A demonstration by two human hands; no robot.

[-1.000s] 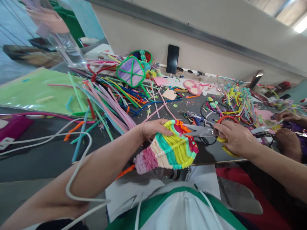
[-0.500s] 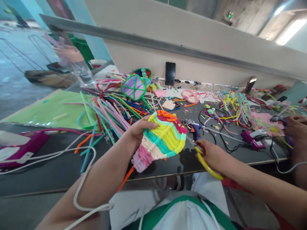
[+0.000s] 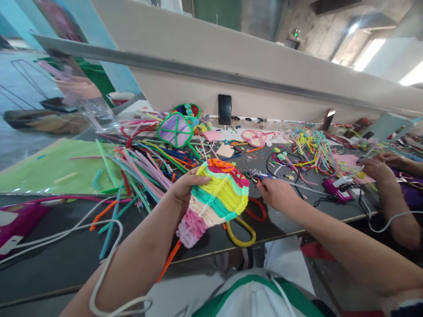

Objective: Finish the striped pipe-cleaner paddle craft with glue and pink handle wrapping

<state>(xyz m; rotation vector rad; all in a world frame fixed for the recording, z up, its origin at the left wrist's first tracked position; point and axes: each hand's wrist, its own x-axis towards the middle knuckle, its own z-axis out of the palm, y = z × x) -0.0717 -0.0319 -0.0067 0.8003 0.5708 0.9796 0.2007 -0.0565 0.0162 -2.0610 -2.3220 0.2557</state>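
Observation:
My left hand (image 3: 185,188) grips a flat craft piece of fuzzy pipe cleaners (image 3: 220,193), striped in red, yellow, teal, cream and pink, raised over the table's front edge. An orange pipe cleaner (image 3: 169,260) sticks out below its narrow end. My right hand (image 3: 279,193) has its fingers closed at a blue glue gun (image 3: 263,175), mostly hidden behind them. Between the craft piece and my right hand lie scissors with one yellow and one red handle loop (image 3: 243,241); their blades are covered from view.
Loose pipe cleaners (image 3: 148,169) and a green plastic packet (image 3: 49,169) lie left. A phone (image 3: 224,109) leans on the partition. A white cable (image 3: 114,259) crosses my left forearm. At right, a co-worker's hands (image 3: 380,167) work beside a purple box (image 3: 337,190) with cords.
My right hand has let go of the scissors, now lying on the table, and moved up to the glue gun. My left hand still holds the craft piece. The view has shifted right.

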